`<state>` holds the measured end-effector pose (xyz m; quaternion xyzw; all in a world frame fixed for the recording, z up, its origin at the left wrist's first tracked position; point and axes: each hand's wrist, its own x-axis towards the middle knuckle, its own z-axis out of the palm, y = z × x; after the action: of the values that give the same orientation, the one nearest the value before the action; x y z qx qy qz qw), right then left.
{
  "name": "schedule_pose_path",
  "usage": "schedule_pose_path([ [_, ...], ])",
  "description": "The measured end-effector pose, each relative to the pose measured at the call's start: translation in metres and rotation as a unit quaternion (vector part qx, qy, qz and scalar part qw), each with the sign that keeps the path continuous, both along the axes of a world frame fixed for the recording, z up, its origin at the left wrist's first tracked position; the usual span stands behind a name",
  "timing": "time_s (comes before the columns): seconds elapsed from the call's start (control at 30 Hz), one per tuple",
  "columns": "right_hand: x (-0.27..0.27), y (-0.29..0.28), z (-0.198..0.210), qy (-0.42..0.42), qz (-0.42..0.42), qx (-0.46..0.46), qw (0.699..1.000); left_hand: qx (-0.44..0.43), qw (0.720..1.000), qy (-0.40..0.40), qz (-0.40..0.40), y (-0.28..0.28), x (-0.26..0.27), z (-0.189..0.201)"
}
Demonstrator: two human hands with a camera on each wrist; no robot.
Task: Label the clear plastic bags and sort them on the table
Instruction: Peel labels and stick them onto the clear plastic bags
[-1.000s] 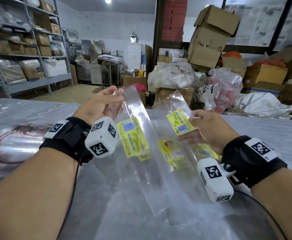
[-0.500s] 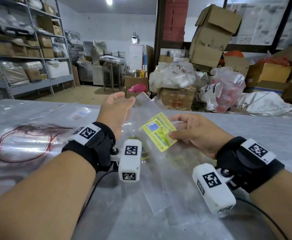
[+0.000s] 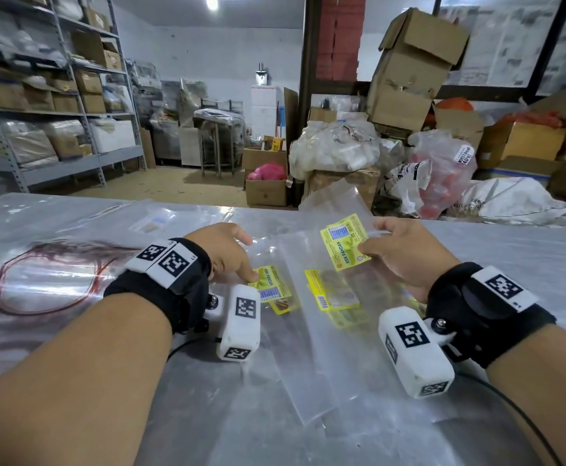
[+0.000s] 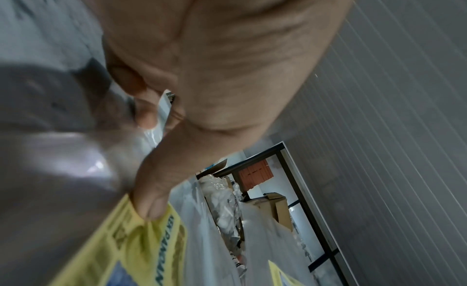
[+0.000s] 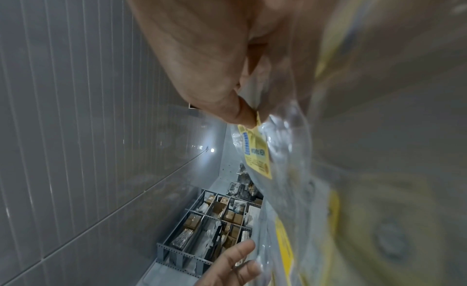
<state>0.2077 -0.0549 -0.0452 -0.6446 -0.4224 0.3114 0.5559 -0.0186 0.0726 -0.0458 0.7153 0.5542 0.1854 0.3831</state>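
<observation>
labelled bag raised in your right hand, another pinned flat under your left

your right hand (image 3: 406, 253) has its fingers (image 5: 227, 110) pinched on a clear bag (image 3: 345, 203) at its yellow label (image 3: 343, 242), lifted off the bench (image 3: 510, 250), long axis running toward the far edge. your left hand (image 3: 221, 250) presses a thumb tip (image 4: 151, 206) on the label of a flat bag (image 3: 271, 290), other fingers loosely curled. the raised bag likely lands in the labelled pile (image 3: 332, 294) just nearer you than your right hand.

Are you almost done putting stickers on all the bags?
Some are done: two labelled bags lie on the table. The left hand presses another labelled bag down. The right hand holds a labelled one, not yet sorted. How many remain isn't visible.
</observation>
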Motion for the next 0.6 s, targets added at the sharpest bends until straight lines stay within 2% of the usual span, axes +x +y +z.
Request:
schedule_pose_path([
  [0.13,-0.0013,-0.0007,0.0008,-0.017,-0.007,-0.015,1.0,0.064,0.998,-0.016,0.006,0.0024,0.0002,0.0014],
  [0.27,-0.0022,-0.0023,0.0019,-0.008,0.001,-0.023,1.0,0.111,0.987,-0.108,0.049,0.0084,-0.0004,0.0026],
  [0.33,-0.0026,-0.0031,0.0018,-0.006,-0.002,-0.024,1.0,0.097,0.984,-0.134,0.065,0.009,-0.0008,0.0038],
  [0.5,-0.0015,-0.0032,0.0017,-0.003,-0.004,-0.018,1.0,0.021,0.998,-0.066,0.007,0.0045,-0.0069,0.0028],
  [0.6,-0.0007,-0.0024,0.0012,-0.006,-0.002,-0.027,1.0,0.063,0.992,-0.105,0.021,0.0022,-0.0067,0.0045],
])
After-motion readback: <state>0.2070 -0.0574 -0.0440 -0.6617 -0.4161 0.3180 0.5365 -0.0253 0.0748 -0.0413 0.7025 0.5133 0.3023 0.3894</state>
